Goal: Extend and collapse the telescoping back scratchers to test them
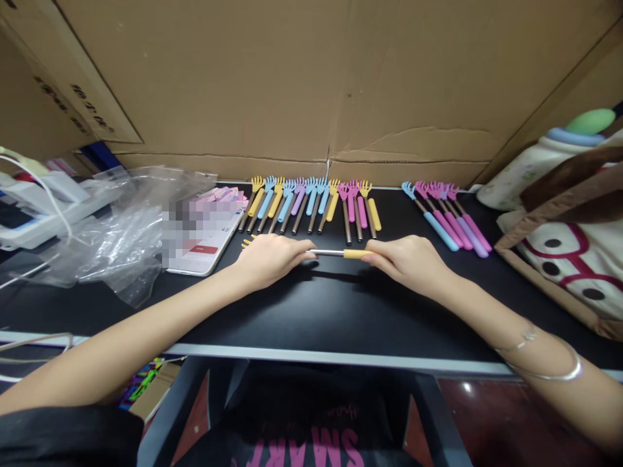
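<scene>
A yellow back scratcher (335,253) with a telescopic metal rod lies crosswise above the black table (311,311). My left hand (270,258) is closed around its claw end, whose yellow tines stick out to the left. My right hand (406,259) pinches the yellow handle end. A bare length of metal rod shows between the hands. Behind them, a row of several collapsed scratchers (311,204) in yellow, blue, purple and pink lies side by side. A second group of pink, blue and purple ones (448,217) lies to the right.
A phone or tablet (204,240) and crumpled clear plastic bags (117,227) lie at the left. A fabric tote bag (569,253) with brown straps stands at the right. Cardboard sheets (311,84) form the back wall. White devices and cables (34,201) sit far left.
</scene>
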A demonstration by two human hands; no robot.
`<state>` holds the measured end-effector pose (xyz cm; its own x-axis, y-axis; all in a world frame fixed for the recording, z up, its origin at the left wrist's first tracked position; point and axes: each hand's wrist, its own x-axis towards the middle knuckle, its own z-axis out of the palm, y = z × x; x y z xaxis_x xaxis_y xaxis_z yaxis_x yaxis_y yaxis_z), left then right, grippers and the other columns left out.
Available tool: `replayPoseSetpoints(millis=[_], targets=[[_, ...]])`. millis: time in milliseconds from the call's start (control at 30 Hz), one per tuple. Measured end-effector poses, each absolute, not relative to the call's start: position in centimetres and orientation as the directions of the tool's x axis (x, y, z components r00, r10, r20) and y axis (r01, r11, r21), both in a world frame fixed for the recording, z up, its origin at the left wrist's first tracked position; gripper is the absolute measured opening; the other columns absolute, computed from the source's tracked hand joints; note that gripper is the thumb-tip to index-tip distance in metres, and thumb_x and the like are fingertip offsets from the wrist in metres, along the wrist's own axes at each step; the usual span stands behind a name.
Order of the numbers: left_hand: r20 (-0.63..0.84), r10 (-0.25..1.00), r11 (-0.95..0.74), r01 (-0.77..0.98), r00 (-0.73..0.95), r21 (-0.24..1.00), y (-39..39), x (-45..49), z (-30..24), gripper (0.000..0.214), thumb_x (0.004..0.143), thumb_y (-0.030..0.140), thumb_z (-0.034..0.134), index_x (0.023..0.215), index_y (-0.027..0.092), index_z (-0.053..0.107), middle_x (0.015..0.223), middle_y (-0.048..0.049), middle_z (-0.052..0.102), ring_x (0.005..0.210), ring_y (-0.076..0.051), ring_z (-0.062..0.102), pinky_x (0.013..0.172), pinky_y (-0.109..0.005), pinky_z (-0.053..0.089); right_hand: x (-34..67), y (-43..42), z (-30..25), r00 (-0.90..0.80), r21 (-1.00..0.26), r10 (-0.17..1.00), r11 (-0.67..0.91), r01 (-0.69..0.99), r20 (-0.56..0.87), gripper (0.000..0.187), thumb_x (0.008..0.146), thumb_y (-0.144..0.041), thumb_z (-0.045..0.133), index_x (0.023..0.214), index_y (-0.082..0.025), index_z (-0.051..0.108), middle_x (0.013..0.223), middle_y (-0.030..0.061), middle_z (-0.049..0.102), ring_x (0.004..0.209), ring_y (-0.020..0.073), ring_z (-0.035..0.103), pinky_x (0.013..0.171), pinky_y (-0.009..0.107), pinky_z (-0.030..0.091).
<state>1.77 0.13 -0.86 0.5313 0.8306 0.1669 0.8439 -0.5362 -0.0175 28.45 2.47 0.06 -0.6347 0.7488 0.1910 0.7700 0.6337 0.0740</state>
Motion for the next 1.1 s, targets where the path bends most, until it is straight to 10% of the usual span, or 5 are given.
replayPoseSetpoints(millis=[300,1100], targets=[[0.010,0.846,-0.507,0.797,0.533,0.327,0.2,1.6,-0.5,0.034,0.097,0.043,0.033,0.103,0.031,0.064,0.089,0.0035,0.070,0.079,-0.017,0.066,0.062,-0.020,0.037,28.6,2.3,-0.2,-0.689,0.208,0.662,0.659,0.723,0.297,0.052,0.093,-0.056,0.027,0.069,-0.019,0.056,0.057,0.0004,0.061,0.049,0.0093,0.050,0.047,0.023,0.014],[0.599,0.599,-0.612,0.786,0.531,-0.086,0.3,1.4,-1.7,0.026,0.092,0.041,0.051,0.097,0.027,0.072,0.071,-0.0003,0.069,0.065,-0.012,0.063,0.049,-0.022,0.034,28.1,2.3,0.2,-0.622,-0.300,0.777,0.618,0.726,0.098,0.044,0.091,-0.053,0.033,0.074,-0.020,0.055,0.056,-0.0020,0.050,0.050,0.0099,0.045,0.053,0.022,0.025]])
